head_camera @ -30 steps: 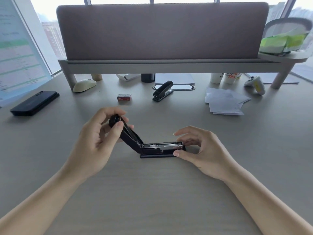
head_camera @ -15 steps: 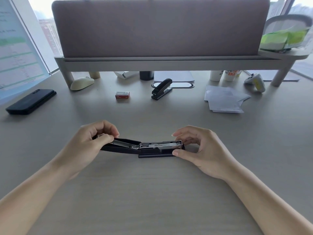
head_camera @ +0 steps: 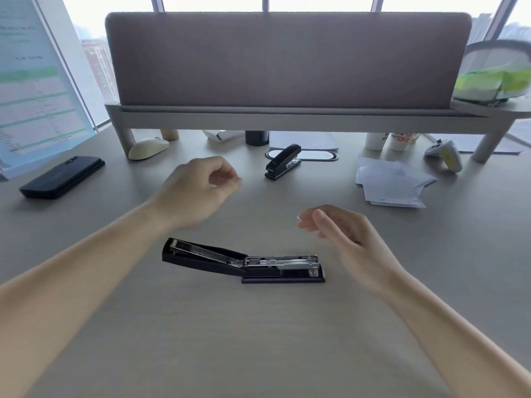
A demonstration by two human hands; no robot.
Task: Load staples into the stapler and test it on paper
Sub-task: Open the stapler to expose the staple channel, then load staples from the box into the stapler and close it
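A black stapler (head_camera: 244, 261) lies on the desk in front of me, swung fully open, with its lid flat to the left and the metal staple channel facing up. My left hand (head_camera: 198, 188) is above and behind it, fingers curled towards the thumb. It covers the spot where the small red staple box lay, so the box is hidden. To the right of the stapler hovers my right hand (head_camera: 344, 234), fingers loosely apart and holding nothing. A stack of white paper (head_camera: 390, 185) lies at the back right.
A second, closed black stapler (head_camera: 283, 162) stands behind the hands. A dark phone (head_camera: 61, 176) lies at the left and a pale mouse (head_camera: 148, 147) under the desk shelf (head_camera: 287, 119). Cups (head_camera: 399, 140) and a game controller (head_camera: 444, 155) sit at the back right.
Both hands let go of the stapler after the lid was pushed down flat. My left hand moved up to where the staple box lay, and my right hand lifted off to the right.
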